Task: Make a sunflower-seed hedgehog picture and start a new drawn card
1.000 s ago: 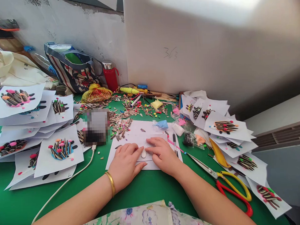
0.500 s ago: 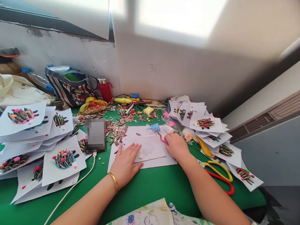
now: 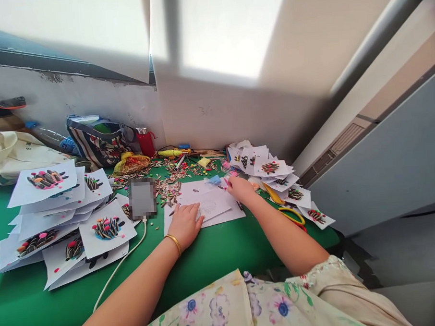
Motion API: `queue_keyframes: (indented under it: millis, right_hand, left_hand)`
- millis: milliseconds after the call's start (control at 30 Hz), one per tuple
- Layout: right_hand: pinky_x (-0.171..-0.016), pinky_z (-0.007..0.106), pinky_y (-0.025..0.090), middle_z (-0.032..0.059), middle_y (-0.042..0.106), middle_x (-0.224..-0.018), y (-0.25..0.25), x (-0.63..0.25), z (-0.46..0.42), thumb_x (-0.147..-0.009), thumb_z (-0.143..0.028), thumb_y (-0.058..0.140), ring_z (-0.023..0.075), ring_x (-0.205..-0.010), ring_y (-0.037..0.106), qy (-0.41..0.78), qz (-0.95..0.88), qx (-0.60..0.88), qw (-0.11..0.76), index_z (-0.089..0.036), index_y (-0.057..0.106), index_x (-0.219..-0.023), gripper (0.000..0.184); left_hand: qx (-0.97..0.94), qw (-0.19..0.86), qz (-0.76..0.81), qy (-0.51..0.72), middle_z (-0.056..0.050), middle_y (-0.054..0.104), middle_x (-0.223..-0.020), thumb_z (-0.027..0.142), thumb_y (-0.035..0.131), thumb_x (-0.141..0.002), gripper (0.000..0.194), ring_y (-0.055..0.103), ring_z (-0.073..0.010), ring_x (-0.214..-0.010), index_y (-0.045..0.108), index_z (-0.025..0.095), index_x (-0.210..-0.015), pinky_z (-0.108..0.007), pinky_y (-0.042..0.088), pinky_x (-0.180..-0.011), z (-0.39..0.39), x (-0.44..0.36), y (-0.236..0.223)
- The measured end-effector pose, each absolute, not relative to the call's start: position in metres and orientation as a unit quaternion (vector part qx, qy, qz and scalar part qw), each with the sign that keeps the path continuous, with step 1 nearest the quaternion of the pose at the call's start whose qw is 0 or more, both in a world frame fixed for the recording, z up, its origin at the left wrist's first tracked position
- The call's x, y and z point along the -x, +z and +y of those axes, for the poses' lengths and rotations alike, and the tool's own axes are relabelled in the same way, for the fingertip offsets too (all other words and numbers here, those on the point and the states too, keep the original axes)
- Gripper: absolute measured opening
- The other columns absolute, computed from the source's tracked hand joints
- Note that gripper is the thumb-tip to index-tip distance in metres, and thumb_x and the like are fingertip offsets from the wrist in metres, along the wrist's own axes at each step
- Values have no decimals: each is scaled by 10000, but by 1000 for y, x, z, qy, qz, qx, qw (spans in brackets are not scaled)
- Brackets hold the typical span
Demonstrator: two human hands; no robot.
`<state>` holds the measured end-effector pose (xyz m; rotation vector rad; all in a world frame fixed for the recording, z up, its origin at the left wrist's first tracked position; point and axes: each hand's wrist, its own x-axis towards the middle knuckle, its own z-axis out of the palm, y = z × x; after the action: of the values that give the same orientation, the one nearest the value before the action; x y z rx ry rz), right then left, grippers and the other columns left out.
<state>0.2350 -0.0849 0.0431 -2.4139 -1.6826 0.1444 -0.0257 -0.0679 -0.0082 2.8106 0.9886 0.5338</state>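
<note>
1. Lying toward the left edge of the surface (image 3: 203, 255): left cards (image 3: 107, 230), heaped in layers, seeded pictures on the visible faces.
2. Device (image 3: 142, 199), blurred out, between left cards and loose seeds (image 3: 172, 191).
3. Left hand (image 3: 185, 227): palm down, fingers extended, thumb apart, nothing gripped; it rests over the left parts of card and sheet.
4. Card (image 3: 219, 205), bearing a faint drawing, on the larger sheet (image 3: 234, 213), set back from the surface's front edge. Judged thin, light and flexible, apt to slide or crease; best pinned at a corner or lifted by opposite margins, clear of the drawing.
5. Right hand (image 3: 241, 188): fingers curled, tips close together at the sheet's right edge. Pink item (image 3: 225, 181) beside the tips, probably light; whether gripped cannot be told. Pen (image 3: 240, 206) just below.
6. Right cards (image 3: 270, 168), along the surface's right edge; scissors (image 3: 294, 211) near them, partly hidden by the forearm.
</note>
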Motion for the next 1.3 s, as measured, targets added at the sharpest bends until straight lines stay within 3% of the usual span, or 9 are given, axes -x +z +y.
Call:
queue_keyframes:
  millis: [167,333,400,500,600,867,1133,1300]
  right_hand:
    - [-679,256,427,57,689,-868,41,-232,-102,-909,-232,410,171,-776,621,102,-533,810,221,-187,559,-1011,186]
    - [-611,222,472,-6,674,-766,16,-211,-118,-855,-197,406,118,-618,599,210,-538,748,326,-183,528,-1138,309]
    - [-600,226,492,-7,669,-754,5,-201,-122,-843,-217,410,111,-585,592,246,-539,722,358,-181,573,-1092,299]
    - [-653,248,534,21,692,-811,-10,-190,-123,-830,-240,419,115,-626,634,290,-531,691,396,-170,639,-977,274]
    - [-725,282,564,45,713,-868,-20,-185,-123,-826,-264,433,139,-716,680,315,-516,671,430,-170,663,-979,292]
    - [-776,343,586,56,722,-966,-27,-184,-126,-821,-284,501,178,-802,692,320,-509,641,478,-201,696,-995,274]
    - [-862,357,563,59,727,-1012,-36,-182,-124,-805,-223,542,195,-941,689,331,-505,626,493,-209,690,-1072,306]
    - [-771,342,558,52,731,-910,-27,-181,-126,-818,-316,643,193,-834,683,281,-520,624,510,-205,699,-1002,221]
  left_hand:
    - [-938,51,307,153,-209,577,-1314,226,378,-929,453,538,-272,-1202,461,33,-1331,-447,373,-1040,-68,18,-11]
    - [-943,42,305,125,-230,564,-1320,206,448,-891,460,536,-295,-1200,482,15,-1308,-441,366,-1023,-72,13,-6]
    - [-940,38,316,120,-218,593,-1284,220,470,-888,466,564,-307,-1151,488,29,-1312,-469,363,-1016,-73,12,-3]
    - [-930,29,344,126,-205,620,-1245,260,468,-905,484,566,-331,-1133,473,51,-1342,-573,269,-1069,-75,7,2]
    - [-927,19,346,147,-168,541,-1372,308,468,-917,499,464,-323,-1266,456,107,-1374,-587,160,-1131,-81,1,8]
    - [-947,53,207,239,-66,544,-1386,327,467,-933,470,441,-246,-1299,456,195,-1384,-471,246,-1155,-94,13,12]
    - [-948,53,196,247,-93,648,-1215,265,463,-941,266,572,-245,-1131,642,189,-1123,-443,443,-989,-47,38,2]
    - [-958,60,178,216,-67,662,-1220,270,458,-949,268,593,-237,-1117,655,209,-1120,-453,440,-1003,-43,36,-4]
